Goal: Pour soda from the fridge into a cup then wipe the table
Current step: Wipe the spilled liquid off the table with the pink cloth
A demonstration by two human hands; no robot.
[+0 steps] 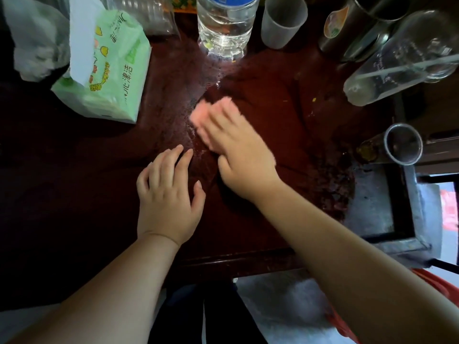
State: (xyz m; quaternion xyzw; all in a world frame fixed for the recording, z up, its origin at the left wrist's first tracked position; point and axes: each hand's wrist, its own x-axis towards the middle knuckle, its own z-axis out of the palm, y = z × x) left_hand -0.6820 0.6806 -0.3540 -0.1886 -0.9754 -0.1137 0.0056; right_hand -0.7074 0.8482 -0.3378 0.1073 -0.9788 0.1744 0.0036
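Observation:
My right hand (238, 150) presses a pink cloth (201, 111) flat on the dark red table (99, 170) near its middle; the hand is blurred and its fingers lie straight over the cloth. Wet streaks shine on the wood just left of the cloth. My left hand (166, 194) rests on the table beside it, fingers spread and holding nothing. A frosted plastic cup (283, 21) stands at the back, right of a clear water bottle (226, 23). No soda container is identifiable.
A green tissue pack (109, 68) and a crumpled plastic bag (34, 38) sit at the back left. A tall empty glass (407, 60), a metal can (357, 23) and a small metal cup (402, 144) crowd the right side. The table's front edge (236, 259) is close to my body.

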